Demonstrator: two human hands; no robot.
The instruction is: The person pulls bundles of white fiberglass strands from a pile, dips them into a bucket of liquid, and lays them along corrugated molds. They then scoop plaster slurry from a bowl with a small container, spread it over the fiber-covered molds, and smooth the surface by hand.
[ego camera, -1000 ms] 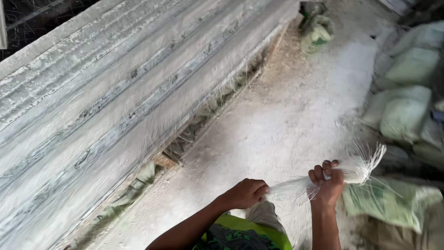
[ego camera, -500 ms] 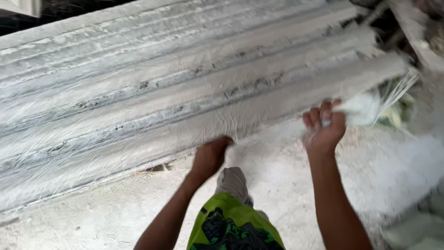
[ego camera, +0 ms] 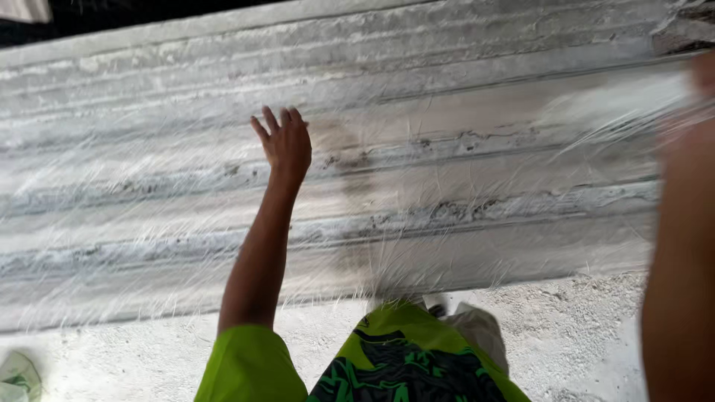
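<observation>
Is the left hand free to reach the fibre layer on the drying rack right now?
Probably yes: the left hand is open, holds nothing, and is raised just over the white fibres spread on the rack, with nothing between them.

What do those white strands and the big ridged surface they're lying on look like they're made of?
Strands: fine, pale, glossy fibre, maybe plant fibre or plastic filament; they lie thin, straight and translucent. Ridged surface: probably weathered corrugated sheet or boards, matte grey with a whitish coat; long parallel ridges and dark cracked seams show. The left hand hovers open over it.
</observation>
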